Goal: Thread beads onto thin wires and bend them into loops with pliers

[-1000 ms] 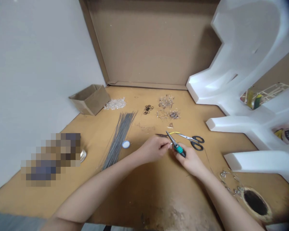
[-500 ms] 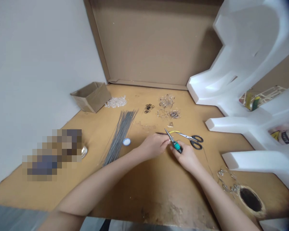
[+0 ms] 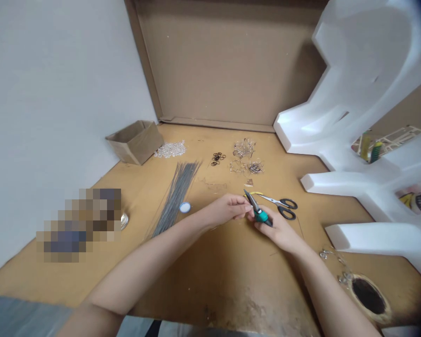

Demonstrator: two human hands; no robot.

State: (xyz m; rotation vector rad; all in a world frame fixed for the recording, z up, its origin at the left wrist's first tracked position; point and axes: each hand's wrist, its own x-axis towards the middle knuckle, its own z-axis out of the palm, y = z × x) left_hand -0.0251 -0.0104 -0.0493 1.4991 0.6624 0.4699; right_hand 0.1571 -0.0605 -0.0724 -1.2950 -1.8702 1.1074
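My right hand is wrapped round the green-handled pliers, whose dark jaws point up and to the left. Pinched fingers of my left hand meet the right fingertips beside the pliers; what they hold is too small to make out. Just beyond the pliers lie black-handled scissors and a yellow-handled tool, partly hidden. A bundle of grey wires and a small round white-and-blue item rest left of my left hand.
An open cardboard box stands by clear rings. Black rings and tangled wire pieces lie farther back. White foam borders the right, near a dark hole. A wire coil lies left.
The pliers and my right hand have shifted slightly right and down, and the pliers have turned. My left hand has moved a little right, its fingers still pinched.
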